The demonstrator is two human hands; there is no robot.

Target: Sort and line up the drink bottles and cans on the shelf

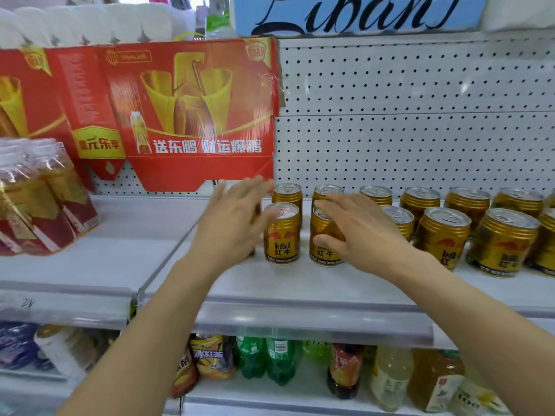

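Hands [232, 219] [357, 228] spread, perhaps touching cans [282, 234]

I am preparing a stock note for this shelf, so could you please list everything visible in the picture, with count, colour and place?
Red Bull cans: at least eleven visible, gold with red print, upright in two rows on the right part of the middle shelf.
Shrink-wrapped bottle pack: one, amber bottles with red labels, left on the shelf.
Flattened carton: one, red and gold, leaning against the pegboard.
Pegboard: white, behind the cans.
Blue sign: one, black script, top.
Mixed drink bottles: several, green, yellow, orange, on the lower shelf.
Left hand: fingers straight, beside the front left can.
Right hand: fingers spread over the second front can.
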